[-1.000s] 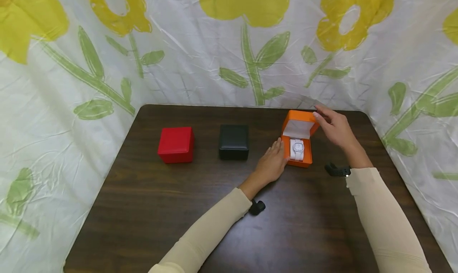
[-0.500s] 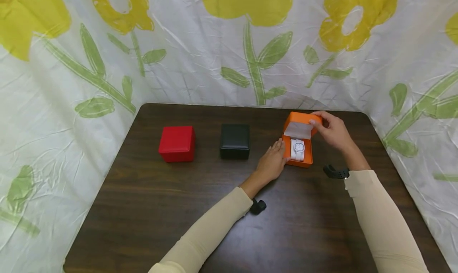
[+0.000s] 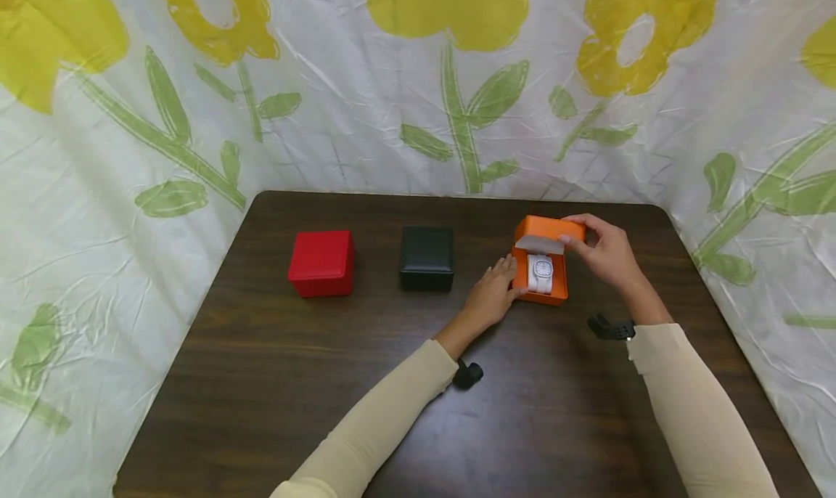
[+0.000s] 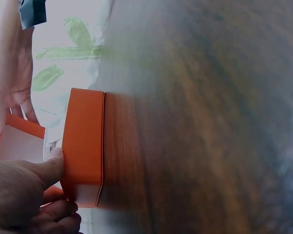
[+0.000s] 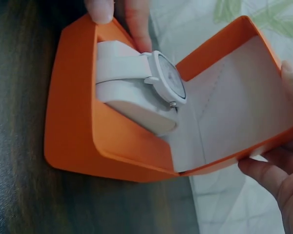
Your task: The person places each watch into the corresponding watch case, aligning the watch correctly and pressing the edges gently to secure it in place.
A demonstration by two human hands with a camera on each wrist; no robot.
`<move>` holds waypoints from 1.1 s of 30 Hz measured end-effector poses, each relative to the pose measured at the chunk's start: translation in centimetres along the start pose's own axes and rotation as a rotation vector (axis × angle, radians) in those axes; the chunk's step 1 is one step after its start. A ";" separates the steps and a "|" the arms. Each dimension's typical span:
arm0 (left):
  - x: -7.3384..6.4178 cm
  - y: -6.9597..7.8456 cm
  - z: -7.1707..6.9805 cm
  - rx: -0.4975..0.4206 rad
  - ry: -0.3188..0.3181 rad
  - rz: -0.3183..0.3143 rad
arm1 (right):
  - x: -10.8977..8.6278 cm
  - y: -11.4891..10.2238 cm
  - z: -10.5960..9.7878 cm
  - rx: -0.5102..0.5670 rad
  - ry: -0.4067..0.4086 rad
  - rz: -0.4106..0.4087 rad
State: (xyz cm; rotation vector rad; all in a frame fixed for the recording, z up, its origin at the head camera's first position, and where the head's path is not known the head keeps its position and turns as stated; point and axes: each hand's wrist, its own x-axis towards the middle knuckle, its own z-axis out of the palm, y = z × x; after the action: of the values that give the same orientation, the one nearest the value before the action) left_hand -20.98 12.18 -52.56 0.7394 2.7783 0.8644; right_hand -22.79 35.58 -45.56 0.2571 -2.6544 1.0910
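Note:
An orange watch box point(image 3: 559, 280) sits at the right of the table with its hinged lid point(image 3: 547, 227) partly raised. Inside, a white watch point(image 5: 168, 78) is wrapped round a pale cushion. My left hand point(image 3: 490, 292) holds the base at its left side, the thumb at the front rim and the fingers along the wall. From the right, my right hand point(image 3: 606, 255) grips the lid's edge. In the right wrist view, its thumb lies on the lid's side and the fingers are behind it. The lid's white lining point(image 5: 249, 92) faces the watch.
A black box point(image 3: 427, 258) stands closed at the middle of the dark wooden table point(image 3: 313, 396). Left of it is a closed red box point(image 3: 321, 262). A white curtain point(image 3: 339, 120) with yellow flowers hangs behind the table and along its sides.
The right hand has taken hold of the lid and swung it forward and down over the watch, so the opening has narrowed. The left hand has stayed at the base.

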 end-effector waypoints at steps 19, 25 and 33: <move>0.0 -0.4 -0.3 -0.127 0.012 0.019 | -2.5 -2.6 0.0 0.166 -0.021 -0.053; 0.1 -0.5 -0.3 -0.148 0.021 0.028 | -3.1 -0.5 0.8 0.112 0.028 -0.052; 0.3 -0.7 -0.2 -0.212 0.094 0.012 | -4.1 -0.9 1.5 0.134 0.066 -0.088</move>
State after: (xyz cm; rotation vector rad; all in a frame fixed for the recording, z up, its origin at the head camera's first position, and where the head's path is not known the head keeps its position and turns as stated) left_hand -21.55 11.73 -52.79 0.6963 2.7049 1.2029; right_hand -18.90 34.12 -47.21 0.3540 -2.4914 1.2285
